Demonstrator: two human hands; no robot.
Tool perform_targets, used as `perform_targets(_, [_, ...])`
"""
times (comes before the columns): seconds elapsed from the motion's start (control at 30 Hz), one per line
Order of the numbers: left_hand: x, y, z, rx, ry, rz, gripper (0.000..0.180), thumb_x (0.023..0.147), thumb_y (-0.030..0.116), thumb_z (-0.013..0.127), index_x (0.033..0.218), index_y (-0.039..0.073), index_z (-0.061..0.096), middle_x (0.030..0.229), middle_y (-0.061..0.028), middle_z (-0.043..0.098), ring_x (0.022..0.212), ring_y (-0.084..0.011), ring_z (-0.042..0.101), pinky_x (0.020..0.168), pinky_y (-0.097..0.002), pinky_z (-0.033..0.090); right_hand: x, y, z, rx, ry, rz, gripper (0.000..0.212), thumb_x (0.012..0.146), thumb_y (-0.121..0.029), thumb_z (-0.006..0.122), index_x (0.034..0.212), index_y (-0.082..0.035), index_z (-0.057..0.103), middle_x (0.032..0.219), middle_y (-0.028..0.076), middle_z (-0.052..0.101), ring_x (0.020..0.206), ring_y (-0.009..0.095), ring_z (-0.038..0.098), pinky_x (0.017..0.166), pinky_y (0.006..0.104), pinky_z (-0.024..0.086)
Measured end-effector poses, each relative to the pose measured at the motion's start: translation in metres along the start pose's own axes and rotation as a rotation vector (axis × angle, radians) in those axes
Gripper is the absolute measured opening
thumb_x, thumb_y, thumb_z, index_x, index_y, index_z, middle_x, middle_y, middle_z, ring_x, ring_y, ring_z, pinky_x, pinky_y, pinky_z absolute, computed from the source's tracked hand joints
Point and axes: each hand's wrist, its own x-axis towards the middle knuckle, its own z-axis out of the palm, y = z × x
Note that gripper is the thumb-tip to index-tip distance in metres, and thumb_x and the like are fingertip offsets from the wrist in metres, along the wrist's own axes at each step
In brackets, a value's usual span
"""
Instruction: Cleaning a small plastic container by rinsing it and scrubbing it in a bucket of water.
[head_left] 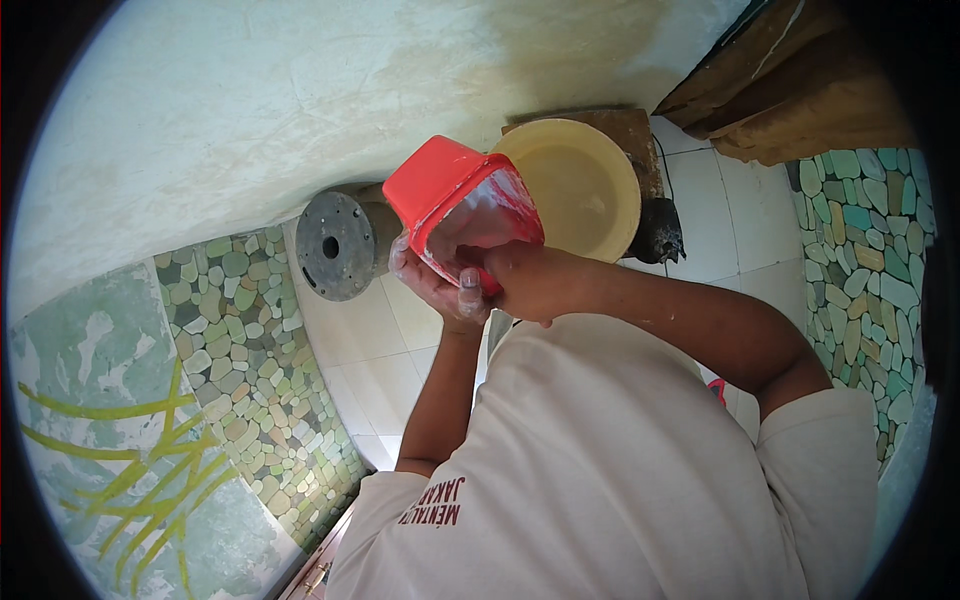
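Note:
My left hand (436, 284) is closed on the lower left side of a red plastic tub (428, 178), which is tilted so its mouth faces me. White, pasty residue coats the tub's inner wall and whitens my left fingers. My right hand (528, 280) reaches into the mouth of the tub from the right. Its fingers are hidden inside, so I cannot see whether they hold anything. Just beyond, to the right of the tub, stands a round cream-yellow basin (630, 205) with cloudy liquid in it.
The basin rests by a brown wooden board (628, 128), with a dark lumpy object (660, 230) beside it. A grey metal disc with holes (337, 265) stands against the pale wall (300, 110). Brown cloth (815, 110) hangs at upper right. White tiles (375, 335) and pebble-patterned flooring (250, 350) lie below.

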Motion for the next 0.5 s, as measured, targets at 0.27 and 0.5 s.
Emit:
perform_targets(0.27, [-0.002, 0.001, 0.002, -0.004, 0.036, -0.039, 0.091, 0.071, 0.056, 0.073, 0.129, 0.005, 0.024, 0.125, -0.0134, 0.037, 0.118, -0.0263, 0.042, 0.101, -0.0432, 0.036, 0.01, 0.023, 0.018, -0.137, 0.191, -0.21, 0.036, 0.08, -0.004, 0.058, 0.116, -0.001, 0.053, 0.093, 0.022, 0.063, 0.08, 0.037, 0.064, 0.07, 0.0445, 0.052])
perform_targets(0.5, [0.0, 0.004, 0.006, -0.068, 0.027, 0.026, 0.09, 0.071, 0.054, 0.074, 0.129, 0.005, 0.024, 0.125, -0.0125, 0.037, 0.118, -0.026, 0.042, 0.101, -0.0433, 0.036, 0.011, 0.023, 0.022, -0.146, 0.124, -0.075, 0.025, 0.079, -0.005, 0.059, 0.103, 0.001, 0.057, 0.088, 0.023, 0.064, 0.085, 0.039, 0.063, 0.075, 0.0455, 0.051])
